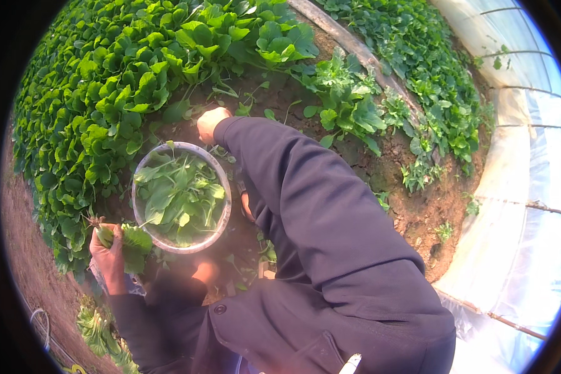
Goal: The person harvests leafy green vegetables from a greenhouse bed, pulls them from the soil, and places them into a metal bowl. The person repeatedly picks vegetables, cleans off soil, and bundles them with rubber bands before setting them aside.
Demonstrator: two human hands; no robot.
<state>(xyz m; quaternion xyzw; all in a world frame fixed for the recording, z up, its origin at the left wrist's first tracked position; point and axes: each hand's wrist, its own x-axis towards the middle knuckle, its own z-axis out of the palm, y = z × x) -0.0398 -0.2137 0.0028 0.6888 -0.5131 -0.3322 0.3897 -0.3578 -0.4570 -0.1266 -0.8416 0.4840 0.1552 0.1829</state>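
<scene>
My left hand [109, 255] is closed around a small bunch of leafy green plants [136, 243], with their soil-covered roots sticking up past the fingers. Right of it, on the ground, stands a round bucket [227, 205] with loose green leaves [180, 196] inside. Just beyond the bucket's far rim, my right hand [211, 124] reaches down to the soil at the edge of the growing plants. Its fingertips are hidden, so what it touches cannot be told. A dark sleeve covers each arm.
Dense leafy greens [98, 93] grow at the left and top. A pale curved strip [350, 39] divides them from another planted bed [420, 79]. Plastic sheeting on thin poles [505, 196] lines the right side. Pulled greens [96, 329] lie at the lower left near a hose [46, 322].
</scene>
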